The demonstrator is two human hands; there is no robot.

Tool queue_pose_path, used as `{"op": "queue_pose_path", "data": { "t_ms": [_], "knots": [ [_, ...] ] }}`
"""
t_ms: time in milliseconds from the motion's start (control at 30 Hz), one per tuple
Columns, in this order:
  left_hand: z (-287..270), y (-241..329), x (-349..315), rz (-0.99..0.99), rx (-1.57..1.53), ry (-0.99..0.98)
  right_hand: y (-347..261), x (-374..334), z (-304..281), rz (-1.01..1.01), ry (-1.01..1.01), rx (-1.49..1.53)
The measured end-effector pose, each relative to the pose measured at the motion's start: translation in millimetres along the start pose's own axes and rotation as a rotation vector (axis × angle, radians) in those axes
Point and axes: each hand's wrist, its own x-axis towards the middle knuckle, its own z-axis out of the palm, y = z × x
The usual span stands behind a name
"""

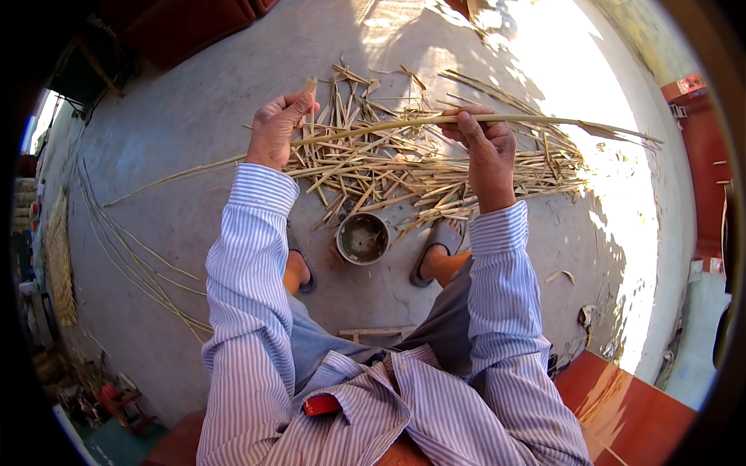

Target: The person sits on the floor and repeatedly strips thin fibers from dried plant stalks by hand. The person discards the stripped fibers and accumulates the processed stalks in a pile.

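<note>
A long, thin dry reed stalk [373, 127] runs across in front of me, with one end far left and its tufted tip off to the right. Thumb and fingers of my right hand [486, 147] pinch it right of its middle. My left hand [277, 128] is closed, with a short pale strip of dry reed sheath [310, 92] upright between thumb and fingers. Behind the left wrist the stalk passes out of sight, so any touch there cannot be told. Beneath both hands spreads a loose pile of dry reed strips and stalks [373, 167].
A round metal pot [363, 238] with some liquid-looking contents stands between my feet. Several long thin stalks [148, 272] lie on the concrete floor [179, 124] at left. A reddish-brown board [622, 412] is at lower right, and dark red furniture [186, 31] stands at far left.
</note>
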Motion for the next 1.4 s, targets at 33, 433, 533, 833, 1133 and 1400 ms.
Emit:
{"op": "queue_pose_path", "data": {
  "t_ms": [33, 433, 533, 833, 1133, 1400],
  "knots": [
    [-17.1, 4.6, 2.5, 0.028, 0.019, 0.07, -4.2, 2.2, -5.0, -0.013, 0.032, 0.006],
    [20.0, 21.2, -20.5, 0.555, 0.734, -0.118, 4.8, 3.5, 3.6, 0.089, 0.21, 0.015],
    [27.5, 16.1, -21.6, 0.735, 0.892, -0.258, 6.0, 5.5, 10.8, 0.14, 0.237, -0.002],
    [17.1, 29.5, -30.6, 0.747, 0.968, -0.137, 0.5, 7.3, -6.2, 0.155, 0.33, 0.073],
    [45.3, 26.1, -30.7, 0.58, 0.819, -0.124, -0.3, 4.3, 13.0, 0.154, 0.09, 0.111],
    [-3.2, 22.7, -19.2, 0.257, 0.789, -0.284, -7.7, 6.1, -15.4, 0.087, 0.157, 0.106]
  ]
}}
